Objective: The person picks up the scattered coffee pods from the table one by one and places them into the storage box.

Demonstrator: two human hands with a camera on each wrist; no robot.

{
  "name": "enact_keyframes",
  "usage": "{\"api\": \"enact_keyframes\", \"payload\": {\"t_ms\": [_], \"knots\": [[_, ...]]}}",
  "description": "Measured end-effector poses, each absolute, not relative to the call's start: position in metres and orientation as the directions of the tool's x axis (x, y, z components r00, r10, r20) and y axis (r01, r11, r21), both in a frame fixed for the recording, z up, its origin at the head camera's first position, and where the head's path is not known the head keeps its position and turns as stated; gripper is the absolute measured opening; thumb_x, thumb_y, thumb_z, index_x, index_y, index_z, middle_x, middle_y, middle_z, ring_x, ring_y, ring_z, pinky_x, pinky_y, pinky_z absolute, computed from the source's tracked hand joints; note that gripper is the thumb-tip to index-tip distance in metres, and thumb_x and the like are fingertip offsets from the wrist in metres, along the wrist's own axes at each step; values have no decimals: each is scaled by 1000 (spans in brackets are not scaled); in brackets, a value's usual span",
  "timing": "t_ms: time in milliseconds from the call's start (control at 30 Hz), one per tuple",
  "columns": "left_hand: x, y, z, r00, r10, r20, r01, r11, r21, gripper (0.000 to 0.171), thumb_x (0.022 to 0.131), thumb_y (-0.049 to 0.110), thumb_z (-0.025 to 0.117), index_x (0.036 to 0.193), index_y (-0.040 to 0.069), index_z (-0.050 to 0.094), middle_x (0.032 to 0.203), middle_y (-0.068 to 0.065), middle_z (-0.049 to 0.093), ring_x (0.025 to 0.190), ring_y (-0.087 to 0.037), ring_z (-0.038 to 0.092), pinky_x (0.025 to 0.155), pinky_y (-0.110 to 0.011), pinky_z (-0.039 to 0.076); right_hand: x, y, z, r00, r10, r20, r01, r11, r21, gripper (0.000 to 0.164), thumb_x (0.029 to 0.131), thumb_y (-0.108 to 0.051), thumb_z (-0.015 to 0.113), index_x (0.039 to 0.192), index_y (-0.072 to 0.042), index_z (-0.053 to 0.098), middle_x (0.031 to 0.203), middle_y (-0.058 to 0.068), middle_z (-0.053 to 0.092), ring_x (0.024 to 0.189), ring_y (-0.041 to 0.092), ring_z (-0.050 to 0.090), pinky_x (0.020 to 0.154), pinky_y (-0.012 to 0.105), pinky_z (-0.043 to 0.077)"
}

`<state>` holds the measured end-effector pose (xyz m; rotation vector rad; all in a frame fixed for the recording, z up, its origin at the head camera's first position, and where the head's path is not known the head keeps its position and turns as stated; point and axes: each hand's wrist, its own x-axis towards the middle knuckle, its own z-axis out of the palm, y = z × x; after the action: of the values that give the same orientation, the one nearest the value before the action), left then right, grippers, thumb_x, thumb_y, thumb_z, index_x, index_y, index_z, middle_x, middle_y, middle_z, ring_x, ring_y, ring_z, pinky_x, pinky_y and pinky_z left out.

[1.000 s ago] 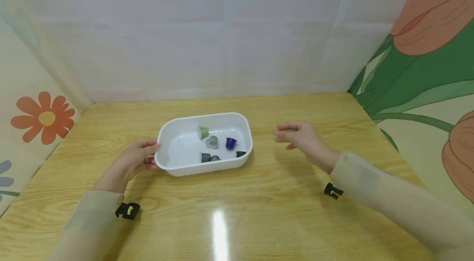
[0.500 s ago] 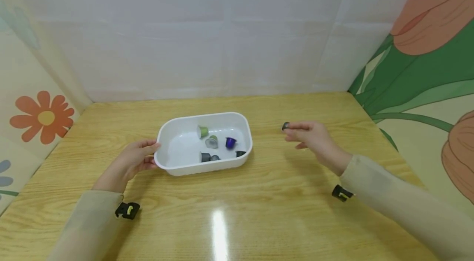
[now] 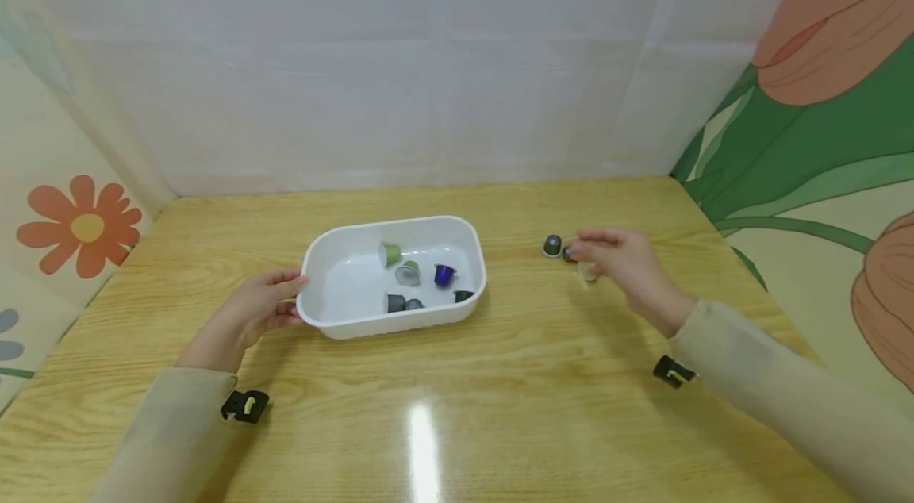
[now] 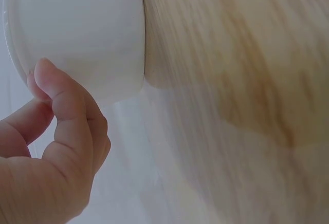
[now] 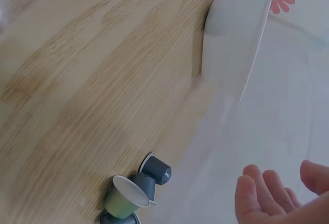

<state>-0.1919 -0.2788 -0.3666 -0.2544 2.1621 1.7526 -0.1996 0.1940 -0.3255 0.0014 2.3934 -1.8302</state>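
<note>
My left hand (image 3: 253, 309) grips the near-left end of a white tray (image 3: 385, 326), thumb on its rim; in the left wrist view the fingers (image 4: 72, 116) bend against its wall (image 4: 77, 39). Inside lie several coffee capsules, among them a green one (image 3: 390, 254) and a purple one (image 3: 444, 275). My right hand (image 3: 628, 265) is above a small group of capsules on the table, its fingers spread and nothing between them. In the right wrist view the group shows a dark capsule (image 5: 156, 168) and a pale green capsule (image 5: 123, 198); my hand partly hides them in the head view.
The wooden table (image 3: 457, 384) runs back to a white cloth backdrop (image 3: 428, 90). Panels printed with flowers (image 3: 78, 225) stand at both sides. Bare tabletop lies between the tray and the loose capsules.
My right hand has drawn back to the right, uncovering dark capsules and a pale one on the table. My left hand and the tray have stayed in place.
</note>
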Motion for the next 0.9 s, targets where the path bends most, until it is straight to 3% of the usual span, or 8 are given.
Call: {"api": "enact_keyframes", "payload": {"t_ms": [267,533,900], "knots": [[-192,-279,-367,-925,71,-374,-350,222,910,49,104,20,45,139,-11,30,86,0,58,69,-10,59,63,-23,55,-201,203,-327,-998,-31,-62,51,280,-959,49,97,-19,62,136,7,49,131,21,57,92,2,62,81,23,53],[-192,-278,-367,-926,79,-370,-346,217,913,50,104,20,46,139,-12,29,85,1,58,69,-9,59,64,-22,55,-204,212,-333,-999,-3,-44,41,293,-955,51,98,-23,62,137,6,47,130,18,58,90,-3,61,86,27,53],[-192,-279,-368,-925,86,-369,-344,218,913,52,104,20,45,140,-13,27,85,1,58,69,-10,58,65,-22,55,-211,221,-340,-997,38,-60,70,331,-941,50,99,-21,58,142,2,44,137,20,51,94,-5,55,83,19,46]]}}
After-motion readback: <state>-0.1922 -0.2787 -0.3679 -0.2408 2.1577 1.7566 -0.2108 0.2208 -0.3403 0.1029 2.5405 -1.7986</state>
